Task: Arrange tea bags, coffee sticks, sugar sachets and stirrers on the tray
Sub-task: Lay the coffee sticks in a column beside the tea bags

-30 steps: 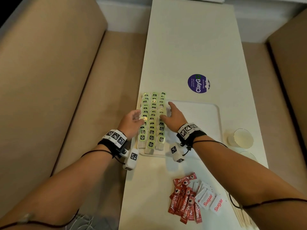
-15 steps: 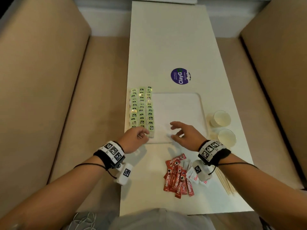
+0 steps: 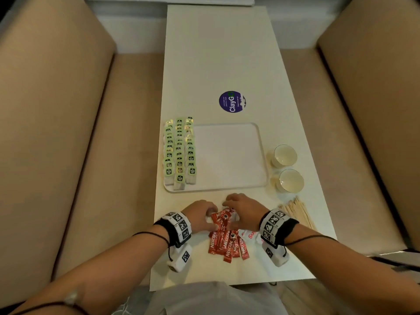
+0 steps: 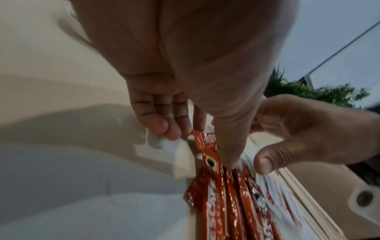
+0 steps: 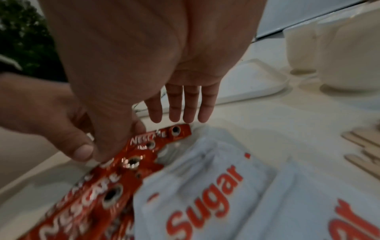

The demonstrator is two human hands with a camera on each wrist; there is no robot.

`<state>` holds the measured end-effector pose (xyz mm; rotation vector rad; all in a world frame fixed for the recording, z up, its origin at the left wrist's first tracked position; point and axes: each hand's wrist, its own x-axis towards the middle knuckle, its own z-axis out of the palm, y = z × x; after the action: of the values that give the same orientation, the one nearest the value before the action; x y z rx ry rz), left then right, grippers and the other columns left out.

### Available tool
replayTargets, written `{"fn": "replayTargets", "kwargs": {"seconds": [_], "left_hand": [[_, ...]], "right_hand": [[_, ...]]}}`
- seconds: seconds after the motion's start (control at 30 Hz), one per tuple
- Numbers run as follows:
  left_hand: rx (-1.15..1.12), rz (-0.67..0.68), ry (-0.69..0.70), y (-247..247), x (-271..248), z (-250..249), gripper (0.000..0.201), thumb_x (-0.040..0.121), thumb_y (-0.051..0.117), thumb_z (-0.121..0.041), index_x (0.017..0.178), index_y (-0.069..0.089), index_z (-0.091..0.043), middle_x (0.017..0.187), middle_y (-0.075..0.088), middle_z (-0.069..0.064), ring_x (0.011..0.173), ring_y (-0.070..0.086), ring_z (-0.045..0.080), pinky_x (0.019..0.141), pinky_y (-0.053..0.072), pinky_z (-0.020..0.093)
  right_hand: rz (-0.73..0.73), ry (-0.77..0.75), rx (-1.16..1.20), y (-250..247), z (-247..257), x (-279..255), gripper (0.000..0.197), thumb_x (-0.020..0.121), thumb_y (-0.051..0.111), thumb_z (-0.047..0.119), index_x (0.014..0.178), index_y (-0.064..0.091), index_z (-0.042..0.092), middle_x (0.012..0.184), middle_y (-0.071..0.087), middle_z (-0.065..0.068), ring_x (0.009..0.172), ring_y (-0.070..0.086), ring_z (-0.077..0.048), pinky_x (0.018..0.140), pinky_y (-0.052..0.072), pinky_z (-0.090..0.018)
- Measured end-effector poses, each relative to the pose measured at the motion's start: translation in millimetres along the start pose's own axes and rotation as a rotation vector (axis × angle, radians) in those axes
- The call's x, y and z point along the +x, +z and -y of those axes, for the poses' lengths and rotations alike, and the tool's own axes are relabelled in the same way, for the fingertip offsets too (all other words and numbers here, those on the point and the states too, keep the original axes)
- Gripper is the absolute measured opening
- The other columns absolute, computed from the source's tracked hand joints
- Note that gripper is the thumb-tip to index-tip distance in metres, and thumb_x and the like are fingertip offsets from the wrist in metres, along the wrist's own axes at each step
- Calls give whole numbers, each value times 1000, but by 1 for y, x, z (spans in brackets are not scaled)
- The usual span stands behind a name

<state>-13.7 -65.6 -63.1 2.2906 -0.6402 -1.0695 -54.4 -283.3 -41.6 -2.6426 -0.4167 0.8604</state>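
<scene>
The white tray (image 3: 227, 155) lies mid-table with several green-tagged tea bags (image 3: 179, 151) lined in three rows along its left side. Red coffee sticks (image 3: 227, 244) lie in a loose pile in front of the tray, with white sugar sachets (image 3: 250, 235) just to their right and partly under my right wrist. Wooden stirrers (image 3: 297, 212) lie further right. My left hand (image 4: 202, 146) pinches the far end of a coffee stick (image 4: 209, 159) between curled fingers and thumb. My right hand (image 5: 144, 134) hovers over the same end, fingers straight, thumb touching the sticks (image 5: 131, 162).
Two white cups (image 3: 285, 155) (image 3: 291, 180) stand right of the tray. A purple round sticker (image 3: 232, 101) marks the table beyond it. Beige padded benches flank the narrow table on both sides. The tray's right two thirds hold nothing.
Both hands have left the tea bags on the tray and drawn back towards me to the coffee stick pile. The left hand now holds a stick's end.
</scene>
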Motion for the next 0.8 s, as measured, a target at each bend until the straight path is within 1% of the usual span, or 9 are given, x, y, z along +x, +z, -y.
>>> {"fn": "replayTargets", "kwargs": {"seconds": [0.13, 0.27, 0.33, 0.4, 0.47, 0.53, 0.67, 0.73, 0.8], "left_hand": [[78, -27, -42, 13, 4, -17, 61, 71, 86, -40, 124, 60, -24, 102, 54, -7, 91, 58, 14, 85, 51, 31], [114, -96, -73, 18, 9, -24, 49, 77, 81, -32, 120, 61, -23, 99, 51, -7, 88, 54, 13, 79, 45, 26], [124, -118, -83, 19, 11, -28, 39, 80, 78, -29, 116, 65, -22, 100, 57, -4, 88, 57, 14, 79, 45, 26], [122, -147, -110, 19, 12, -31, 27, 84, 75, -27, 110, 69, -20, 103, 66, -1, 93, 63, 17, 82, 50, 29], [114, -174, -151, 20, 14, -33, 21, 86, 73, -25, 107, 72, -19, 105, 70, 0, 97, 65, 18, 84, 51, 29], [96, -173, -193, 20, 15, -35, 18, 88, 72, -24, 105, 73, -18, 104, 71, 0, 96, 65, 18, 84, 51, 29], [-9, -173, -229, 18, 18, -42, 15, 91, 70, -29, 96, 78, -17, 91, 72, -1, 85, 65, 16, 75, 50, 27], [-98, -197, -260, 16, 18, -42, 17, 91, 70, -33, 91, 78, -17, 84, 73, 0, 78, 67, 17, 70, 53, 31], [-218, -230, -287, 13, 18, -42, 21, 91, 70, -36, 87, 76, -16, 77, 74, 5, 69, 69, 22, 65, 56, 37]], "right_hand": [[-33, -70, -190, 12, -3, 1, 75, 76, 76, 57, 138, 54, 21, 140, 47, -4, 122, 47, -25, 101, 45, -40], [-44, -93, -250, 16, -7, 5, 63, 80, 73, 53, 131, 57, 19, 134, 47, -6, 118, 46, -27, 98, 43, -41], [-52, -99, -250, 14, -10, 7, 53, 85, 69, 50, 126, 60, 19, 129, 50, -6, 116, 47, -28, 96, 44, -40], [-73, -105, -243, 13, -14, 8, 42, 92, 61, 47, 123, 62, 19, 124, 53, -6, 112, 50, -28, 92, 43, -39], [-92, -106, -233, 12, -19, 9, 36, 97, 56, 44, 121, 64, 19, 120, 55, -5, 108, 52, -27, 88, 42, -37], [-98, -105, -230, 11, -23, 9, 31, 99, 55, 43, 118, 65, 20, 116, 57, -5, 104, 53, -25, 85, 42, -35], [-81, -78, -206, 6, -28, 10, 28, 100, 54, 40, 110, 66, 17, 110, 57, -4, 100, 55, -24, 84, 46, -36], [-76, -58, -154, 3, -30, 9, 26, 100, 54, 38, 108, 66, 17, 107, 58, -4, 97, 57, -24, 82, 46, -35], [-84, -38, -71, -3, -32, 8, 24, 100, 53, 37, 105, 65, 17, 102, 61, -3, 92, 59, -24, 76, 47, -34]]}}
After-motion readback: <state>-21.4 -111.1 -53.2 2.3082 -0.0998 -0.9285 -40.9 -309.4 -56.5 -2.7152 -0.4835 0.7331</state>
